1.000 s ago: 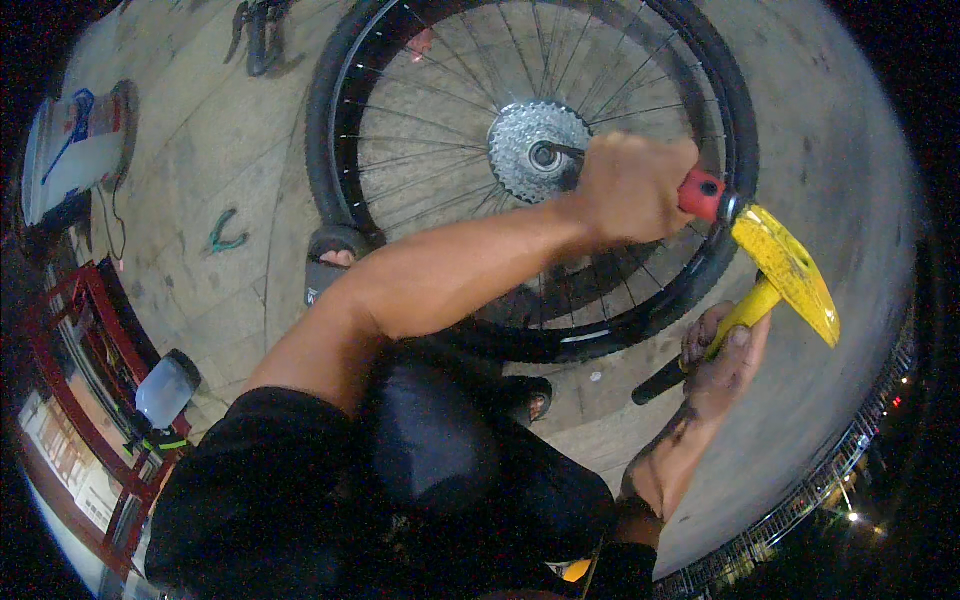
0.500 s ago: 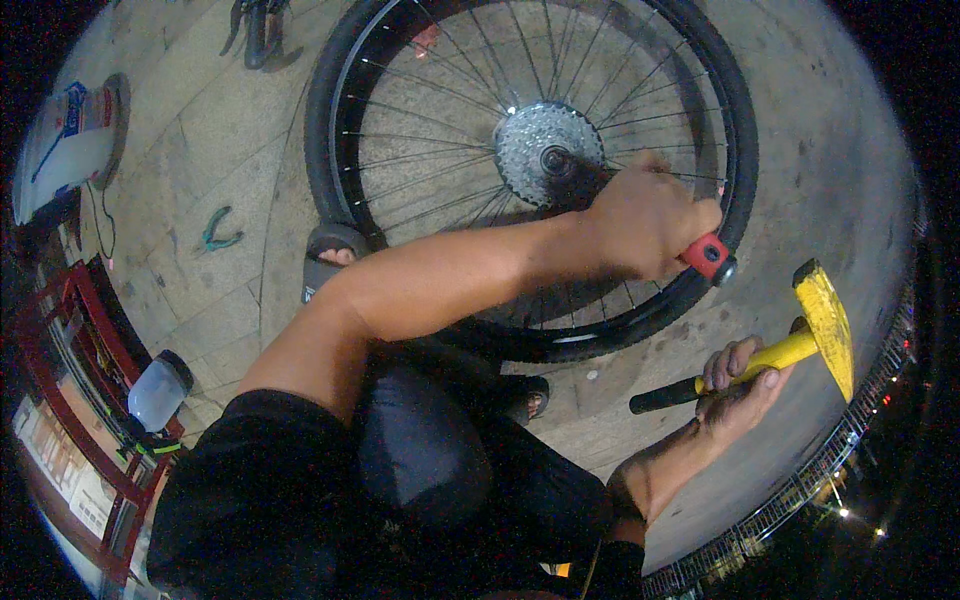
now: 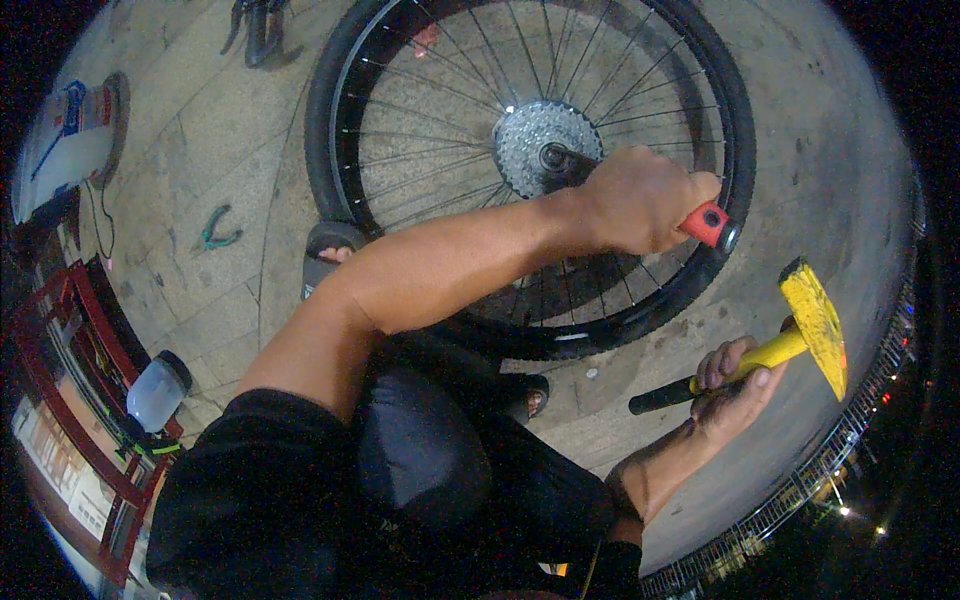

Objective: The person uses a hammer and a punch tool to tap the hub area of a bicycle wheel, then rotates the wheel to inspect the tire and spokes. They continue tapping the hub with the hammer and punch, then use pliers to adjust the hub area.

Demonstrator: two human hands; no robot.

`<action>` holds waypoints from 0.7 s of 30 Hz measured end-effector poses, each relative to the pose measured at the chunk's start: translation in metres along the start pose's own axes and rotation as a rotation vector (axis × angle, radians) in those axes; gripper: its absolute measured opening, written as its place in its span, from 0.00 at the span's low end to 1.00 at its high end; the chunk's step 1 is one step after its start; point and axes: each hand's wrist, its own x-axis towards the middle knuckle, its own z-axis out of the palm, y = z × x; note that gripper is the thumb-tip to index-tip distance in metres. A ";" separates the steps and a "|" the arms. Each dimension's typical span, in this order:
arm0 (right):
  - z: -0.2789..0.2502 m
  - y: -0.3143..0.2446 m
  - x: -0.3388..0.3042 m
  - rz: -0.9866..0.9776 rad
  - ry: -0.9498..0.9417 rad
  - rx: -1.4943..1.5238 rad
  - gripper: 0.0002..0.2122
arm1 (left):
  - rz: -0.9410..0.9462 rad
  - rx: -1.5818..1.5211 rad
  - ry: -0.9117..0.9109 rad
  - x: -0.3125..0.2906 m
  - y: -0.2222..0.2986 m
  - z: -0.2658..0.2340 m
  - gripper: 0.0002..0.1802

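down on the paved ground, the left hand (image 3: 640, 200) is closed tight around a red-handled tool (image 3: 712, 225) whose dark end sits at the cassette (image 3: 535, 148) in the middle of the bicycle wheel (image 3: 410, 130) lying flat. well apart to the right, the right hand (image 3: 735, 385) wraps its fingers around the handle of a yellow hammer (image 3: 815, 325), held raised off the wheel's tyre, head outward.

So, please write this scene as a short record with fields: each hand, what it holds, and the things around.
left hand: closed on a red-handled tool set at the sprocket cluster
right hand: grips a yellow hammer, raised off the ground, apart from the wheel
bicycle wheel: lies flat on the paved ground
nearby: green pliers, dark tool at top, sandalled foot by the tyre
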 end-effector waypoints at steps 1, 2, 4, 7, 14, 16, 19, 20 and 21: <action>-0.001 0.001 -0.001 0.002 -0.002 -0.005 0.36 | -0.002 -0.006 0.005 0.000 0.000 0.000 0.13; -0.002 0.001 -0.001 0.000 0.002 -0.007 0.36 | -0.004 -0.012 0.010 0.002 0.001 -0.001 0.13; -0.002 0.001 -0.001 -0.004 0.008 -0.009 0.36 | 0.023 -0.005 0.017 0.002 -0.001 -0.001 0.15; -0.003 0.001 -0.001 -0.016 0.005 -0.022 0.36 | 0.067 0.024 0.040 -0.001 -0.004 0.004 0.16; -0.007 0.002 0.006 0.010 -0.012 -0.121 0.34 | 0.025 0.026 0.095 0.008 -0.001 0.005 0.15; -0.002 0.003 0.014 -0.034 0.060 -0.202 0.33 | 0.041 0.032 0.119 0.009 -0.004 0.009 0.15; -0.007 -0.007 0.024 -0.046 0.000 -0.142 0.30 | 0.040 0.054 0.167 0.007 -0.006 0.008 0.15; -0.006 -0.009 0.026 -0.053 -0.025 -0.095 0.29 | 0.032 0.052 0.165 0.008 -0.005 0.009 0.15; -0.004 -0.010 0.025 -0.015 0.007 -0.173 0.29 | 0.024 0.051 0.164 0.009 -0.005 0.010 0.14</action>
